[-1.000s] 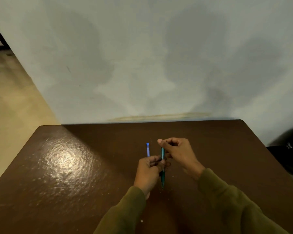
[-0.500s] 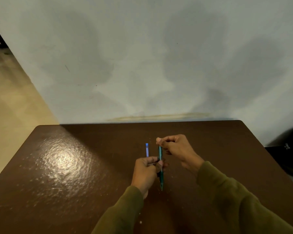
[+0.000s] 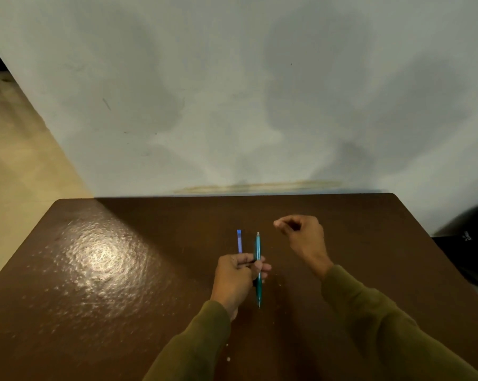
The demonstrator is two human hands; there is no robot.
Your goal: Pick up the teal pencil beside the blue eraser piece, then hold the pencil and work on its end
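A grey, stained wall rises behind a glossy brown table (image 3: 100,270), whose near edge is cut off by the frame. Two pens show near the table's middle — a teal pen (image 3: 258,270) and a blue pen (image 3: 239,241), its lower part hidden in the left hand (image 3: 236,279), which grips both. The right hand (image 3: 301,235) hovers beside them toward the far edge, fingers curled; whether they pinch anything cannot be told.

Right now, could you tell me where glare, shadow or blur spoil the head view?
Head view: bright glare on the table at left; soft double shadows on the wall; right hand slightly blurred; teal pen in the left hand reads clearly.
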